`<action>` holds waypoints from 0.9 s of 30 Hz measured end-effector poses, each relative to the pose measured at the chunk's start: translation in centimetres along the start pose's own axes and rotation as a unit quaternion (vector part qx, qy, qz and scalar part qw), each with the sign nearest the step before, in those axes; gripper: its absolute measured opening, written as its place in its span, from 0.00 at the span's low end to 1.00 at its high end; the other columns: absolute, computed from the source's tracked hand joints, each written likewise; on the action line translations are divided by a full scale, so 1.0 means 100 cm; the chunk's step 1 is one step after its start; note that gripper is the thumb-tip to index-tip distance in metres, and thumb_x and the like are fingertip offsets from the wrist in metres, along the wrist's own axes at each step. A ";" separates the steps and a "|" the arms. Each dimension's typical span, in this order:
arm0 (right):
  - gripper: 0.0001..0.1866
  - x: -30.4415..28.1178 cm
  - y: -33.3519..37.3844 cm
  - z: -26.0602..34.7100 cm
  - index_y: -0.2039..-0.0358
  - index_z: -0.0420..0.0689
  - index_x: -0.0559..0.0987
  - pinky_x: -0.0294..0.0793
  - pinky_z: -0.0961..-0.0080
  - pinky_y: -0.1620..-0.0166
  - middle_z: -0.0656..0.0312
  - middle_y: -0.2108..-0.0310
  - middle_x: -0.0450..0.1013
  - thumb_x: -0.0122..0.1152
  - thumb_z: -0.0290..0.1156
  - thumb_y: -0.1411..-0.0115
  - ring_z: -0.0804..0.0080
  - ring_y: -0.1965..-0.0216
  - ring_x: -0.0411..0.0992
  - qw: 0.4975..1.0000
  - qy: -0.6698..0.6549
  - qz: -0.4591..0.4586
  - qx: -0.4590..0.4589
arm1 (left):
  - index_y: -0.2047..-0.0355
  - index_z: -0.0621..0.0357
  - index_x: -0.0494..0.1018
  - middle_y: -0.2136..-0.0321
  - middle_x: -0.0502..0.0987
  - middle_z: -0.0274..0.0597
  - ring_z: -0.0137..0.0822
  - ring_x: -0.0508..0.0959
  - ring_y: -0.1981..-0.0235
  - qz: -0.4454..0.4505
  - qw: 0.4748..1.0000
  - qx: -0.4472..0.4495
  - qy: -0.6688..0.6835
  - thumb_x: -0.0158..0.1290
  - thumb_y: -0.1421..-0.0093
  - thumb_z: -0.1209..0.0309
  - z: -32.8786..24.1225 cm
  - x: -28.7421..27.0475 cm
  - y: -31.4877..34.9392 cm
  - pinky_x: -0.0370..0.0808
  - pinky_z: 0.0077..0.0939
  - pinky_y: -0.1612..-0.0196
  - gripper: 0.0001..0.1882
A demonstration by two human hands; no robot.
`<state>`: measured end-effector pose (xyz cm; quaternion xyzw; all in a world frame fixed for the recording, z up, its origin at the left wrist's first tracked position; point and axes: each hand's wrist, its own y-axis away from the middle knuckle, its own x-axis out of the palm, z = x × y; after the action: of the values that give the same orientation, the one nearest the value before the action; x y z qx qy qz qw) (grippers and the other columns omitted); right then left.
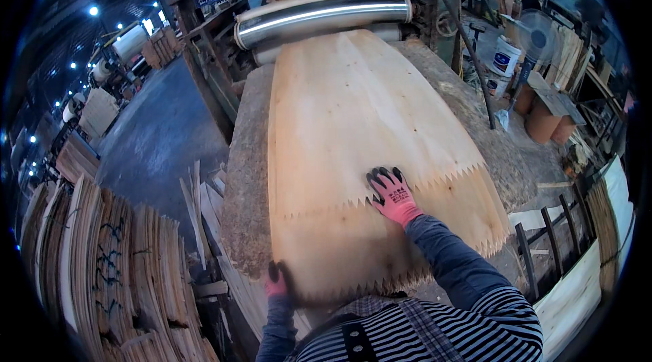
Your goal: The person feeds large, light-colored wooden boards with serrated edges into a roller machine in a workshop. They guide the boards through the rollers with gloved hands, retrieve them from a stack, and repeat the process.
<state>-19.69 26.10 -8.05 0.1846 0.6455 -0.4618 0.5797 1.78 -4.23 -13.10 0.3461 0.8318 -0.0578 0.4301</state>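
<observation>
Two pale wood veneer sheets with saw-toothed ends lie overlapping on the worn bench in front of me. The far veneer sheet reaches up to a shiny metal roller; the near veneer sheet ends close to my body. My right hand, in a pink glove with black fingertips, rests flat with fingers spread on the veneer, by the jagged seam. At the near left corner, my left hand, gloved alike and slightly blurred, grips the near sheet's edge; part of its fingers is hidden.
Stacked veneer bundles stand at the lower left. On the right are a white bucket, a fan, brown drums and a metal rack. A slanting rod stands right of the roller. Blue-grey floor runs along the left.
</observation>
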 end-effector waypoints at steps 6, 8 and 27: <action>0.26 -0.003 0.000 0.002 0.53 0.49 0.65 0.43 0.59 0.43 0.57 0.51 0.59 0.49 0.46 0.52 0.61 0.47 0.52 1.000 0.006 -0.003 0.010 | 0.54 0.55 0.64 0.62 0.70 0.55 0.50 0.70 0.59 -0.007 0.998 0.043 0.038 0.41 0.49 0.44 -0.005 -0.001 0.003 0.66 0.36 0.58 0.31; 0.27 -0.003 0.000 0.003 0.52 0.50 0.65 0.43 0.59 0.43 0.57 0.51 0.59 0.49 0.46 0.52 0.60 0.47 0.52 1.000 0.000 0.000 0.017 | 0.54 0.58 0.64 0.62 0.70 0.55 0.48 0.70 0.59 0.014 0.989 0.093 0.113 0.40 0.49 0.43 -0.013 -0.008 0.012 0.66 0.34 0.58 0.33; 0.27 -0.003 0.000 0.003 0.51 0.50 0.64 0.42 0.60 0.43 0.58 0.49 0.57 0.49 0.46 0.52 0.61 0.46 0.51 0.999 0.008 0.033 0.024 | 0.59 0.64 0.65 0.64 0.71 0.47 0.37 0.70 0.63 0.034 0.945 0.131 0.298 0.41 0.45 0.49 0.007 0.013 0.003 0.66 0.29 0.61 0.28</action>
<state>-19.46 25.96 -7.72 0.2228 0.6325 -0.4565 0.5848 1.94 -3.57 -14.39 0.4290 0.8948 -0.0459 0.1151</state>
